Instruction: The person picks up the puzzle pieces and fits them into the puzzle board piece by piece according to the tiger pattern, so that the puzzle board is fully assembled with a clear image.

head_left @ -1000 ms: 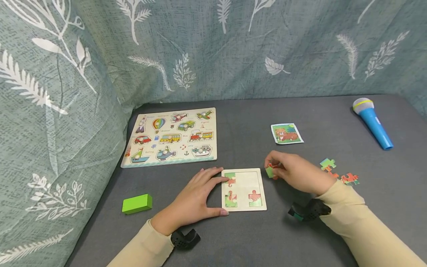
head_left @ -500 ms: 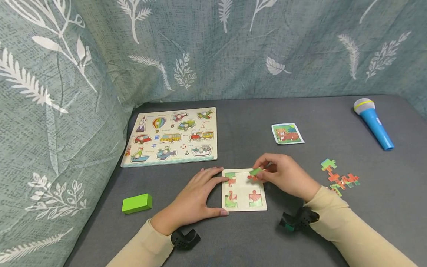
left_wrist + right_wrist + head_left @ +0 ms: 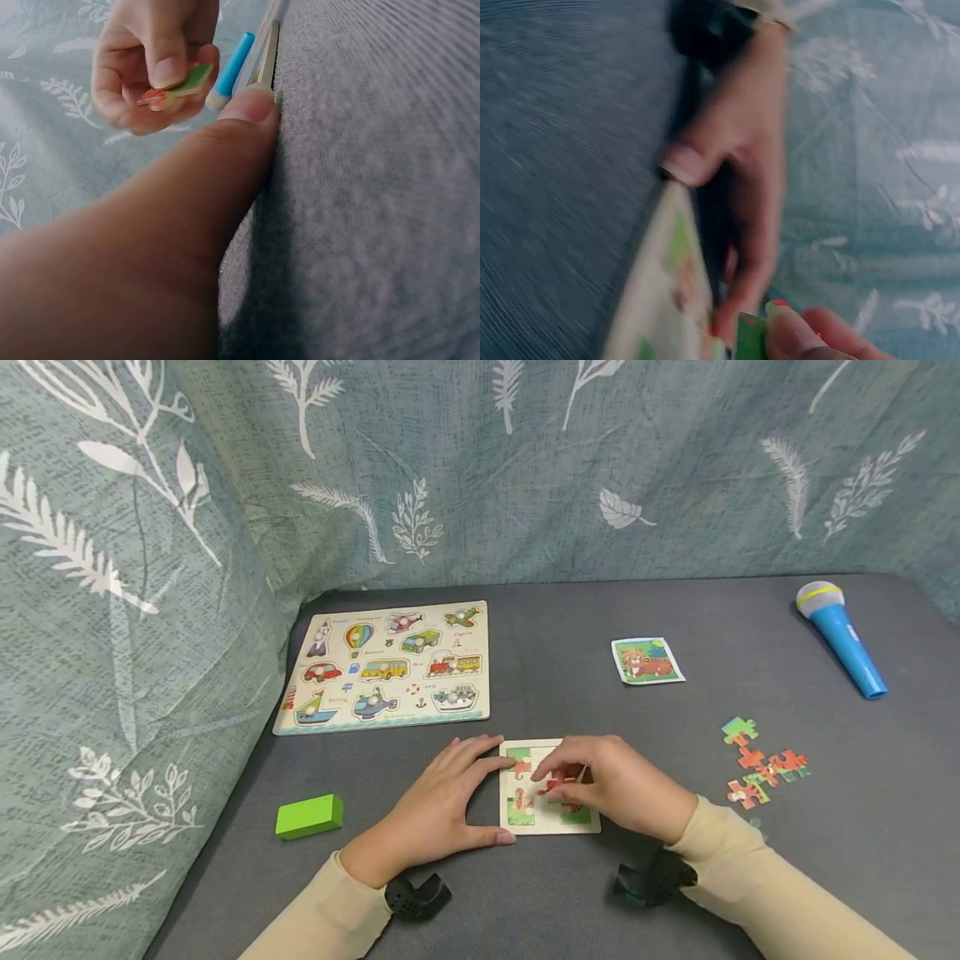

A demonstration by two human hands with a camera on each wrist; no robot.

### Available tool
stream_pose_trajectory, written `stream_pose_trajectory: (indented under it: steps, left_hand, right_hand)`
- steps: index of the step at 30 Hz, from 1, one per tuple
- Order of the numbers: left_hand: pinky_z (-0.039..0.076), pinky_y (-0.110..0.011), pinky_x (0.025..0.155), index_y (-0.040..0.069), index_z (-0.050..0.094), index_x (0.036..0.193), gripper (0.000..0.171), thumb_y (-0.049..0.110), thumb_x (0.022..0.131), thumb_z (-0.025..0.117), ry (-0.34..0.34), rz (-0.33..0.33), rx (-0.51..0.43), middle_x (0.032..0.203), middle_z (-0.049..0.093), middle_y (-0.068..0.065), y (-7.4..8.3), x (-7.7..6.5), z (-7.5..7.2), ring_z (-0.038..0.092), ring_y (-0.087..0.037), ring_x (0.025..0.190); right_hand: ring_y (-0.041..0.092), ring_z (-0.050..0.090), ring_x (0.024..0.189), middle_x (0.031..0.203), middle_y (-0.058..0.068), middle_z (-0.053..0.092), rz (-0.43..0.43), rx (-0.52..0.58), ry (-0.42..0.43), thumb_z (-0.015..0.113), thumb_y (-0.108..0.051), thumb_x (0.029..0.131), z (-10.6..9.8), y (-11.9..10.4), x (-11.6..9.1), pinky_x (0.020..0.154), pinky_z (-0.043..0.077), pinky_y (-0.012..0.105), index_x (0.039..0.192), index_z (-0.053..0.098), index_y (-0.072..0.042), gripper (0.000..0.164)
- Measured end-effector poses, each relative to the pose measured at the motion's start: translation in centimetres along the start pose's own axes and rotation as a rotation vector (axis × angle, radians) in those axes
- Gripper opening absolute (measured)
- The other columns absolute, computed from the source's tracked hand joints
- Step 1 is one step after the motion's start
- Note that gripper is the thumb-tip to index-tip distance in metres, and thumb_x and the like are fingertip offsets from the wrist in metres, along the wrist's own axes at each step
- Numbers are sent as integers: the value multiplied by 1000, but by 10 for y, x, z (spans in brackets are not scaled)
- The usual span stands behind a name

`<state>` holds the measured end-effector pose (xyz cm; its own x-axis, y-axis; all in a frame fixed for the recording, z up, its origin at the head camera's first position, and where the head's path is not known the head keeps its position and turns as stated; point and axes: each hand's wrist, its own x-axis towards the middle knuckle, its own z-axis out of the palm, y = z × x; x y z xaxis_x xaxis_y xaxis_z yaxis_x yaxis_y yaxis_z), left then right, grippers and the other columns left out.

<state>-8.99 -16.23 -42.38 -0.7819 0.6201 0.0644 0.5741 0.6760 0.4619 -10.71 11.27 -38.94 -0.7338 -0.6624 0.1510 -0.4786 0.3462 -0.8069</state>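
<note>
1. Tray (image 3: 555, 830): lies flat on the table (image 3: 525, 902). Clock directions are taken about its centre, with 12 o'clock toward the top of the head view.
2. Laid pieces: the 10 o'clock piece (image 3: 523, 766), the 8 o'clock piece (image 3: 520, 810) and the 4 o'clock piece (image 3: 577, 817) lie in their corners of the tray, apart from one another; the last is partly covered.
3. Right hand (image 3: 618, 785): over the tray's 3 o'clock side, thumb and fingers pinching the held piece (image 3: 191, 82), red and green, above the tray.
4. Left hand (image 3: 438, 806): fingers straight and spread along the 9 o'clock rim, forefinger reaching to the 10 o'clock piece, thumb at the 7 o'clock corner.
5. Loose pieces (image 3: 752, 758): clustered at 3 o'clock, well apart from the tray; their number cannot be told.
6. Progress, as judged: early. Three pieces are placed; the held piece and the loose pieces remain. The hand hides the 2 o'clock corner.
7. Surroundings: card (image 3: 648, 662) between 1 and 2 o'clock; board (image 3: 396, 683) at 10; green block (image 3: 309, 817) at 9; microphone (image 3: 840, 639) at 2, farther off.
</note>
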Motion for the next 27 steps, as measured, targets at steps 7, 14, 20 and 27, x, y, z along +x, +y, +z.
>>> stream_pose_trajectory:
  steps: [7, 14, 20, 27]
  left_hand:
    - [13, -47, 128, 19, 51, 154, 86, 53, 84, 86, 19, 14, -6, 166, 35, -8, 0, -1, 0, 28, -28, 154]
    - [11, -46, 128, 19, 49, 156, 86, 55, 86, 83, -4, 6, -3, 168, 32, -6, 1, 2, 2, 25, -26, 156]
    - [12, -50, 128, 18, 48, 156, 86, 54, 87, 83, 12, 21, 2, 169, 28, -9, 0, -2, 1, 24, -28, 156]
    - [20, -54, 125, 17, 50, 155, 83, 50, 87, 85, 43, 72, -2, 170, 26, -6, 1, -2, 1, 22, -27, 157]
  right_hand:
    - [-4, 60, 69, 76, -16, 68, 54, -73, 28, 88, -7, 84, 20, 0, 1, 62, 52, 22, 84, 77, -16, 15]
    - [7, 51, 78, 85, -12, 61, -101, -334, 78, 92, -14, 81, 26, 9, -1, 66, 47, 24, 92, 82, -20, 16]
    - [8, 58, 80, 86, -10, 66, -188, -427, 109, 92, -14, 81, 32, 7, 0, 69, 51, 23, 88, 81, -16, 14]
    - [10, 54, 77, 88, -6, 61, -212, -658, 95, 92, -11, 80, 35, -7, -11, 65, 50, 20, 94, 83, -15, 16]
